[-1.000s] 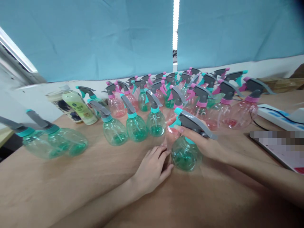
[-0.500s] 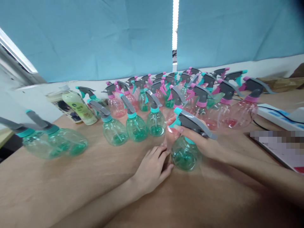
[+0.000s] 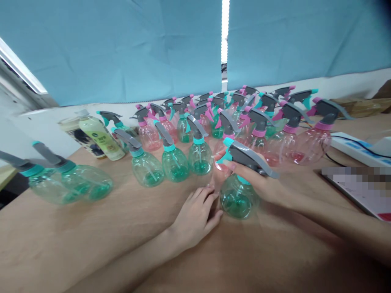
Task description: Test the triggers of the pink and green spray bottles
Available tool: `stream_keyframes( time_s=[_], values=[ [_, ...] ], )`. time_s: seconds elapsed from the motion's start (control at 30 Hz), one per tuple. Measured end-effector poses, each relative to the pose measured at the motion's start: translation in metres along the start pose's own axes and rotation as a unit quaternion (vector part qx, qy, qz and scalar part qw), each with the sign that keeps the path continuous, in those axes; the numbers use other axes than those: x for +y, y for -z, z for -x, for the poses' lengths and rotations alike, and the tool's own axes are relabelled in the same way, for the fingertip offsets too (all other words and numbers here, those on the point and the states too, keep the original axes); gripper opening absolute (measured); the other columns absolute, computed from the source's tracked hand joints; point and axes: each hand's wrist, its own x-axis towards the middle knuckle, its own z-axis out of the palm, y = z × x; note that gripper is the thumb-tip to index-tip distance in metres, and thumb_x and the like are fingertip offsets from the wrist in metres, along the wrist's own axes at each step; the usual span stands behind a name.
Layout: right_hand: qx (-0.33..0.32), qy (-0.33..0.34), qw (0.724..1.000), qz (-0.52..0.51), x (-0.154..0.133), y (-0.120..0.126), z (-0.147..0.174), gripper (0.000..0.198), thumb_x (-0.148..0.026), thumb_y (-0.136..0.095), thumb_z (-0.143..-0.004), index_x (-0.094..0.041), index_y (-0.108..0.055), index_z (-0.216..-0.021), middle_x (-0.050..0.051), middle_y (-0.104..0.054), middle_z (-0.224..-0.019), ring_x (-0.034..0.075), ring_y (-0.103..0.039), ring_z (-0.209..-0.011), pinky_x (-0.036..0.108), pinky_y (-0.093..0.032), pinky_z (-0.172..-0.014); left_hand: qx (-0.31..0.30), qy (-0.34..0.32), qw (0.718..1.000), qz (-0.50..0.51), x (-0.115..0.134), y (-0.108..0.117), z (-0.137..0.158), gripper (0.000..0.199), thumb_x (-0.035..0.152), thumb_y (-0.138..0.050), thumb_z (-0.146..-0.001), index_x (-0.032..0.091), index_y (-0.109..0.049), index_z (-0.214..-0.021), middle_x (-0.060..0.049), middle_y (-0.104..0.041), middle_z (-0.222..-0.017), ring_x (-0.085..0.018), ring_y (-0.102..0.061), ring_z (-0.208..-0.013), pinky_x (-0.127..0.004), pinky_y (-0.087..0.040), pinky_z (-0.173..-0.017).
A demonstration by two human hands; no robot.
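Nothing moved, green bottle (image 3: 240, 199) in right hand (image 3: 259, 181), seemingly upright

Both arms bare, in from bottom corners, converging mid-view. Left forearm (image 3: 131, 264) runs up and inward from lower left, wrist (image 3: 170, 240) nearly straight. Left hand (image 3: 193, 217) back-up, relaxed, nothing gripped; fingers (image 3: 200, 195) loosely bent, close together, pointing away and rightward. Left thumb (image 3: 215, 220) set apart from them, also pointing right. Right forearm (image 3: 332, 219) comes in from right edge, angled up and leftward. Right hand (image 3: 259, 177) higher in view than left, curled in a grip; one digit, likely the thumb, crosses the near side, a fingertip (image 3: 219, 154) shows beyond. Other right fingers hidden. Hands near each other, not touching.
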Motion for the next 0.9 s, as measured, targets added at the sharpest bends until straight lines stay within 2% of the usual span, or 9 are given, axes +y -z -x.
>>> stream_keyframes(
  time_s=[0.13, 0.43, 0.9],
  values=[
    [0.003, 0.005, 1.000, 0.000, 0.0004, -0.0002, -0.0009, 0.017, -0.038, -0.057, -0.090, -0.027, -0.061, -0.103, -0.002, -0.063, -0.089, 0.013, -0.054, -0.070, 0.028, -0.045, -0.066, -0.002, 0.001, 1.000, 0.000, 0.0002, 0.0004, -0.0005, 0.028, 0.028, -0.058, -0.093, 0.015, -0.054, -0.117, -0.015, -0.055, -0.131, -0.030, -0.051, -0.122, -0.046, -0.044, -0.100],
    [0.005, 0.015, 1.000, 0.008, 0.0020, -0.0005, -0.0006, 0.018, -0.039, -0.057, -0.090, -0.027, -0.060, -0.103, -0.001, -0.064, -0.092, 0.014, -0.056, -0.075, 0.028, -0.046, -0.069, 0.002, 0.004, 1.000, -0.001, -0.0001, -0.0007, -0.0010, 0.028, 0.028, -0.058, -0.092, 0.015, -0.055, -0.117, -0.014, -0.056, -0.129, -0.030, -0.052, -0.121, -0.046, -0.045, -0.099],
    [0.009, 0.012, 1.000, 0.015, 0.0014, -0.0017, -0.0006, 0.016, -0.042, -0.054, -0.091, -0.027, -0.058, -0.093, -0.003, -0.053, -0.078, 0.013, -0.048, -0.066, 0.028, -0.042, -0.063, 0.000, 0.001, 1.000, -0.006, 0.0010, 0.0001, -0.0013, 0.028, 0.029, -0.056, -0.093, 0.015, -0.055, -0.116, -0.015, -0.056, -0.129, -0.030, -0.051, -0.122, -0.046, -0.045, -0.099]
  ],
)
